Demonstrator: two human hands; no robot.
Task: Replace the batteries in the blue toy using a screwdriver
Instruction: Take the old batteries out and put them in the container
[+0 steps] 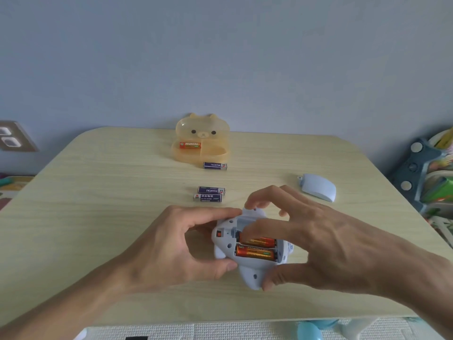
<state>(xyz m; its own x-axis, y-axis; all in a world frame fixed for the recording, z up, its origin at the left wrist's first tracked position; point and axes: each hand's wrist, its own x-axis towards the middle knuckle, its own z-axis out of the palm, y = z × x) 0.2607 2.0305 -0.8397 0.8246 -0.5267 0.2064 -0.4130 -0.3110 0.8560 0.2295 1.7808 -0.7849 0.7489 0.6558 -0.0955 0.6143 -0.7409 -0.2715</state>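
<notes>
Toy [248,273], pale blue, underside up on the counter [98,192] near the front edge, between both hands. Battery bay open, with two orange batteries side by side inside: near orange battery [255,253] in full view, far orange battery [263,241] partly under a right fingertip. Small orange switch [219,233] on the left end of the toy. Left hand [171,244] gripping that left end, thumb curled on the near edge, index finger along the far edge. Right hand [318,236] arched over the toy from the right and gripping it: thumb on the near fin, index finger pressing down on the far orange battery, other fingers curled at the far rim. Just beyond the hands, purple pair [209,193] of batteries lying side by side and touching. Single purple battery [215,165] further back, apart from the pair, just in front of the bear box [220,153]. Bear box translucent orange, lid standing upright, spare orange battery [190,145] lying in the left part of its base. Cover [317,187], pale blue and rounded, on the counter well to the right of the purple pair, touching nothing. Outlet [12,138] on the wall at the left edge, coloured shelf [429,168] at the right edge, white textured mat [220,330] on the floor below the front edge.
</notes>
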